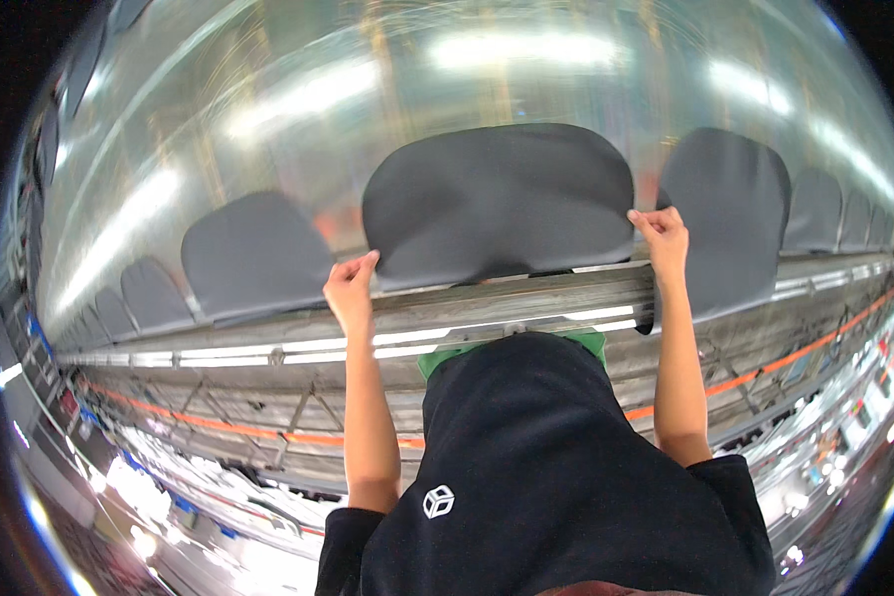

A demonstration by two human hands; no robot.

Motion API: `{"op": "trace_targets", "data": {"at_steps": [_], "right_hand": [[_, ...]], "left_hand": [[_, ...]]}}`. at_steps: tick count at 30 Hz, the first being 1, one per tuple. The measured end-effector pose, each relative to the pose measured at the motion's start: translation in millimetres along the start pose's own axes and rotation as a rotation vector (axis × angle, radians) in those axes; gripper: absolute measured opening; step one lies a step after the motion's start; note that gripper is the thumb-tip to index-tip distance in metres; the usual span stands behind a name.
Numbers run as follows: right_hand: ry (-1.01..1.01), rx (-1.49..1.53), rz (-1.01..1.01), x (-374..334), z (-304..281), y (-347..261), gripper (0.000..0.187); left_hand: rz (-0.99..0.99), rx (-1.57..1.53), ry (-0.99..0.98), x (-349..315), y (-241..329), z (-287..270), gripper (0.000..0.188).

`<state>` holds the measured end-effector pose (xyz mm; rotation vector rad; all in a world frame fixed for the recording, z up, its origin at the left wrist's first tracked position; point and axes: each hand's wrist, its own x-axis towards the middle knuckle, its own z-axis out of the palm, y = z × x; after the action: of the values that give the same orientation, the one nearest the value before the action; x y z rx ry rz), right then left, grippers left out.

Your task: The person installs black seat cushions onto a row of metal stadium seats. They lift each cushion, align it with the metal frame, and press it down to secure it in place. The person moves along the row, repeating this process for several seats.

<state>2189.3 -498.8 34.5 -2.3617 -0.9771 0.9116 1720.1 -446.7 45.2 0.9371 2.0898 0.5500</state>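
A wide dark grey, round-cornered sheet (497,204), smooth like leather or vinyl, lies on the shiny table in front of me. My left hand (352,290) pinches its near left corner between thumb and fingers. At the right edge, a little farther up, my right hand (663,240) pinches it in the same way. Shallow ripples run across the sheet, and its near edge lifts slightly in the middle. Both forearms reach over the table's near edge.
A similar grey piece (253,256) lies to the left, and another (727,214) to the right, hanging toward the table's edge. Several more line the table on both sides. The glossy tabletop (447,94) reflects bright lights. A rail (517,298) runs along its near edge.
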Motion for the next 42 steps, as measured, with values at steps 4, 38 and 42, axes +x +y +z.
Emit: {"op": "trace_targets", "data": {"at_steps": [4, 38, 42], "right_hand": [[-0.002, 0.009, -0.019, -2, -1, -4, 0.032], [-0.068, -0.018, -0.151, 13, -3, 23, 0.037], [-0.133, 0.015, -0.174, 14, -9, 28, 0.033]], "left_hand": [[0.037, 0.043, 0.031, 5, -11, 3, 0.033], [0.034, -0.017, -0.053, 17, -18, 8, 0.037], [-0.004, -0.019, -0.080, 14, -12, 6, 0.032]]}}
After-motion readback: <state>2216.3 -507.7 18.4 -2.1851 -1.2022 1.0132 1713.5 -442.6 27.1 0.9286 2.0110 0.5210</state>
